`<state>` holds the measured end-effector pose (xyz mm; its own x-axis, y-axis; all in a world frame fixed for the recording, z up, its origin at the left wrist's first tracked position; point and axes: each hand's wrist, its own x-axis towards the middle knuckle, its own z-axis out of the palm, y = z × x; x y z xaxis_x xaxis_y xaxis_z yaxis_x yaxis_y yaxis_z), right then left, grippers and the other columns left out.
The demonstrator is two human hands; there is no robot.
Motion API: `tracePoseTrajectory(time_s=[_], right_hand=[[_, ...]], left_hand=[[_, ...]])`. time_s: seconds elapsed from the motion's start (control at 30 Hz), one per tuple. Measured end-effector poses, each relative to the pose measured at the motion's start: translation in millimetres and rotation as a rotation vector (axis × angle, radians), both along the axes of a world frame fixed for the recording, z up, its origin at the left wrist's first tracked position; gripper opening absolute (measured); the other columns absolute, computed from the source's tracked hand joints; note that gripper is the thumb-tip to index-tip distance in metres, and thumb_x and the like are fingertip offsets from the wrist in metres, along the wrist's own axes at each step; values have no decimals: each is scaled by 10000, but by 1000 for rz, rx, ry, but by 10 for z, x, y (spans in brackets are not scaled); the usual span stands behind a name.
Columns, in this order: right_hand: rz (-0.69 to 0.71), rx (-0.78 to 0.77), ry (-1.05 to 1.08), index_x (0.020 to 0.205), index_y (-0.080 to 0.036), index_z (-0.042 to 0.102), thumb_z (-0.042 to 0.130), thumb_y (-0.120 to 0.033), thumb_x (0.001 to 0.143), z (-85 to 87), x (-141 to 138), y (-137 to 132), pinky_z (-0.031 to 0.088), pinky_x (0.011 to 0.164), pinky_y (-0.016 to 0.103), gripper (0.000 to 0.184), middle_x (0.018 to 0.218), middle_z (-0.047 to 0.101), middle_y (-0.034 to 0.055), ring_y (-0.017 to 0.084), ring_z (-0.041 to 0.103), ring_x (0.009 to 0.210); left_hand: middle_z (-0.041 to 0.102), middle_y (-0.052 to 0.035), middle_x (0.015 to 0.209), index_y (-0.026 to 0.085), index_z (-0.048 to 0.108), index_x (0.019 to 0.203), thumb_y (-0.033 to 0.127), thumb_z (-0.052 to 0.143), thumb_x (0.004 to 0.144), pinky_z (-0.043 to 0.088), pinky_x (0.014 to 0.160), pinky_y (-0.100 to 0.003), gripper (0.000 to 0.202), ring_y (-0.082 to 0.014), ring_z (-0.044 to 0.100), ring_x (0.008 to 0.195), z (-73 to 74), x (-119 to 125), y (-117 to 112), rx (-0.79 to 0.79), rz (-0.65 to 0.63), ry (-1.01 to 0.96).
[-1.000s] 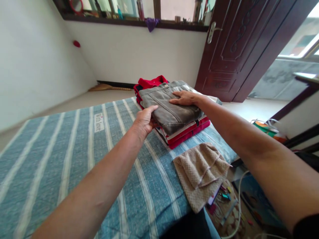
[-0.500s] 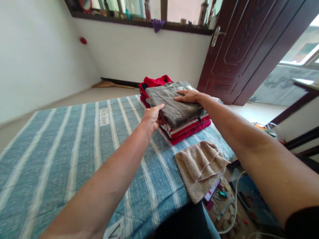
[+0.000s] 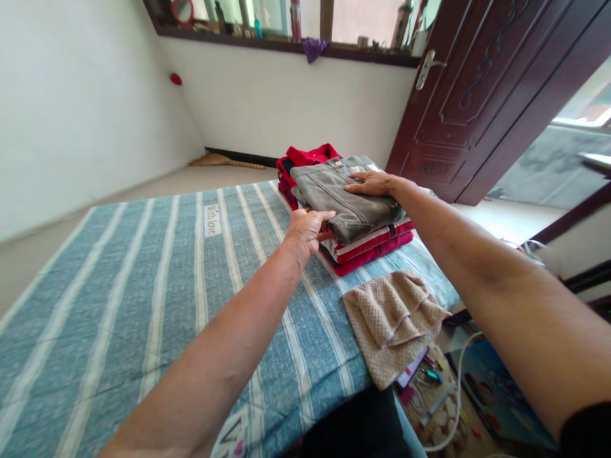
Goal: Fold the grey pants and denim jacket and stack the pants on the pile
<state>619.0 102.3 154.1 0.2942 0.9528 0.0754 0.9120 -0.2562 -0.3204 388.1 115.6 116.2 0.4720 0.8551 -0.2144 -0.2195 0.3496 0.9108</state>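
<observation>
A folded grey-brown garment (image 3: 341,200) lies on top of a stack of folded red and striped clothes (image 3: 367,245) at the far right of a blue striped mattress (image 3: 143,280). My right hand (image 3: 372,184) rests flat on the top of the grey garment. My left hand (image 3: 308,230) is at the near left edge of the stack, its fingers curled against the side of the folded layers below the grey garment. A folded beige towel (image 3: 391,321) lies on the mattress edge nearer to me.
A dark wooden door (image 3: 477,83) stands open at the right. Cables and small items litter the floor (image 3: 443,401) beside the mattress. A windowsill (image 3: 286,44) with bottles runs along the far wall. A broom (image 3: 229,162) lies by the wall.
My left hand has slid down from the grey garment's edge to the side of the stack. My right hand stays flat on top. The view has shifted slightly.
</observation>
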Motion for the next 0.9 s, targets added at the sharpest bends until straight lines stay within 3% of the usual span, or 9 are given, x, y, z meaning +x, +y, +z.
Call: tracePoseTrajectory(time_s=[0.2, 0.4, 0.67, 0.9], right_hand=[[-43, -73, 4, 1433, -243, 467, 568, -737, 780, 54, -84, -27, 230, 1180, 446, 825, 1521, 402, 78, 318, 358, 1394], [-44, -79, 13, 1444, -260, 450, 553, -767, 763, 52, -76, -28, 250, 1175, 447, 855, 1527, 392, 72, 310, 353, 1400], [-36, -66, 19, 1430, -268, 470, 563, -772, 755, 53, -48, -21, 240, 1183, 454, 848, 1517, 409, 58, 310, 352, 1400], [-27, -61, 18, 1387, -300, 518, 570, -795, 728, 38, 44, 38, 284, 1154, 504, 826, 1463, 480, 54, 330, 404, 1361]], left_hand=[[653, -17, 688, 128, 600, 872, 77, 749, 637, 565, 601, -331, 283, -140, 607, 543, -1, -22, -77, 43, 17, -4], [684, -37, 833, 159, 596, 983, 170, 775, 639, 543, 626, -288, 388, -153, 641, 671, 67, -129, -245, 102, 30, -48], [658, 3, 705, 161, 611, 687, 238, 783, 584, 488, 609, -261, 215, -133, 603, 649, 13, -188, -283, 98, -50, -54], [686, -8, 717, 153, 681, 679, 229, 814, 522, 465, 659, -266, 219, -140, 599, 681, 9, -215, -376, 146, -134, -26]])
